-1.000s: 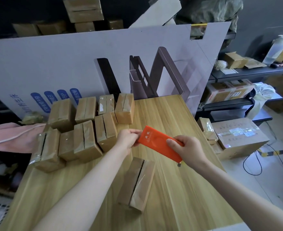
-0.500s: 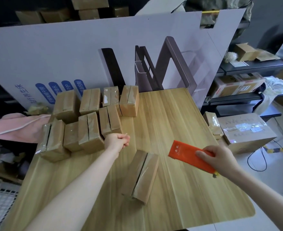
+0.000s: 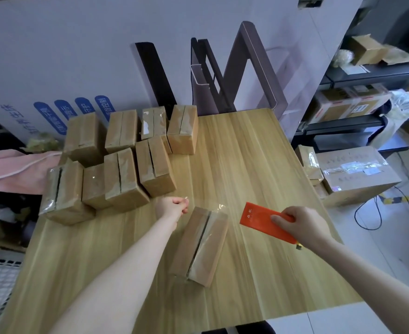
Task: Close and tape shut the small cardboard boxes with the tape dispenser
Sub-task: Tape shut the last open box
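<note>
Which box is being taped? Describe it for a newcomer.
On the wooden table, skip the cluster of boxes at far left. The target is the box between the left hand and the right hand holding the orange tape dispenser; it alone lies apart from the others.

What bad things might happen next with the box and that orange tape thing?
The thin clear tape, which seems stretched from the left hand to the orange tape dispenser in the right hand, hangs free, so it might twist or stick to itself. The small box near it lies slanted with no hand on it, so it may slide or get taped crookedly.
</note>
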The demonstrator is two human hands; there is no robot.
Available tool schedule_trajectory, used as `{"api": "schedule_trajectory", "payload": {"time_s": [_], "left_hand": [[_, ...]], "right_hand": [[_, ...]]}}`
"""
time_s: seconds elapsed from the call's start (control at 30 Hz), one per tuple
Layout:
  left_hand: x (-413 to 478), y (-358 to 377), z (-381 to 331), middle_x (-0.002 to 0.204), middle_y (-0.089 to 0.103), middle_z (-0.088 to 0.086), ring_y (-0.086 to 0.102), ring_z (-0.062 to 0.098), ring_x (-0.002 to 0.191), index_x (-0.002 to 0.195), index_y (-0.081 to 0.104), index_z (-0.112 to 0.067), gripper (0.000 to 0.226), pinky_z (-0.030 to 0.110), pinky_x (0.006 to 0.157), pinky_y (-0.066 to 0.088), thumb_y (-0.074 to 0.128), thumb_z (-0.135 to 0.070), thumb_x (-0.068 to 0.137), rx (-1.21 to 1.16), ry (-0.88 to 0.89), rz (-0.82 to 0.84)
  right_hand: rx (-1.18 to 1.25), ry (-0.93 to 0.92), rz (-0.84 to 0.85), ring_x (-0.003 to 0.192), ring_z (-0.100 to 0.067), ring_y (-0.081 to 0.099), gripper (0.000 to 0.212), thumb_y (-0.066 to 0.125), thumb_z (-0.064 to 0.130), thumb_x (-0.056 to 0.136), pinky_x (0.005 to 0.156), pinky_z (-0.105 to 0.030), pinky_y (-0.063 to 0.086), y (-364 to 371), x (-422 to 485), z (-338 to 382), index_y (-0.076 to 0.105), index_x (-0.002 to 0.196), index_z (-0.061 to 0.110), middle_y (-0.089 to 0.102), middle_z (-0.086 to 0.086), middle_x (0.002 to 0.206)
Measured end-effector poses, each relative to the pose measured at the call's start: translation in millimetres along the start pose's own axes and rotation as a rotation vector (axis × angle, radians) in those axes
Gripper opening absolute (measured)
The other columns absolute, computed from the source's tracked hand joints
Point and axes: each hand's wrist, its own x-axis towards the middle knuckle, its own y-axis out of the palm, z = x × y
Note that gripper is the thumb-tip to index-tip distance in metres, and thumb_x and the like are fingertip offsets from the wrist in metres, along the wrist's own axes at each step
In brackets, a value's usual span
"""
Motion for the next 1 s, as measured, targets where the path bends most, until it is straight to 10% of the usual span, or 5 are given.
{"api": "schedule_trajectory", "payload": {"time_s": [0.17,0.33,0.5,0.63,1.0], "left_hand": [[8.3,16.7,20.7,0.077,0.073,-0.002,0.068,0.014,0.073,0.094,0.077,-0.013,0.018,0.033,0.084,0.055,0.073,-0.027,0.085,0.014,-0.05,-0.016],[-3.2,32.0,23.2,0.124,0.066,0.0,0.059,0.02,0.115,0.116,0.071,-0.016,0.027,0.021,0.086,0.041,0.063,-0.028,0.093,0.074,-0.059,-0.021],[-1.8,36.9,28.1,0.15,0.04,0.009,0.044,0.031,0.133,0.151,0.026,-0.015,0.072,0.042,0.105,0.041,0.057,-0.043,0.093,0.18,-0.161,-0.006],[-31.1,40.8,28.3,0.119,0.064,0.002,0.058,0.025,0.112,0.121,0.06,-0.01,0.041,0.035,0.093,0.045,0.041,-0.04,0.101,0.016,-0.01,-0.139],[-47.1,37.5,48.0,0.099,0.069,-0.009,0.062,0.009,0.098,0.101,0.067,-0.016,0.023,0.029,0.088,0.048,0.056,-0.035,0.095,0.031,0.246,-0.029]], "right_hand": [[-0.125,-0.012,-0.001,0.033,-0.008,0.057,0.027,0.055,0.056,0.085,0.043,-0.02,0.044,21.6,8.0,3.4,0.065,0.079,0.032,0.064,0.007,0.061],[-0.314,-0.079,-0.09,0.075,-0.017,0.064,0.034,0.054,0.057,0.084,0.055,-0.023,0.036,46.1,8.7,18.7,0.069,0.092,0.027,0.067,0.006,0.076],[-0.382,-0.072,-0.144,0.064,-0.02,0.052,0.036,0.051,0.052,0.086,0.052,-0.026,0.031,49.4,2.4,32.6,0.064,0.084,0.019,0.05,0.004,0.062],[-0.39,-0.098,-0.13,0.065,-0.017,0.047,0.035,0.047,0.052,0.088,0.051,-0.027,0.029,51.1,2.8,40.5,0.056,0.077,0.02,0.051,0.006,0.067],[-0.467,-0.289,-0.156,0.065,-0.02,0.052,0.037,0.043,0.039,0.093,0.053,-0.026,0.029,52.3,8.9,84.2,0.037,0.063,0.019,0.048,0.004,0.064]]}}
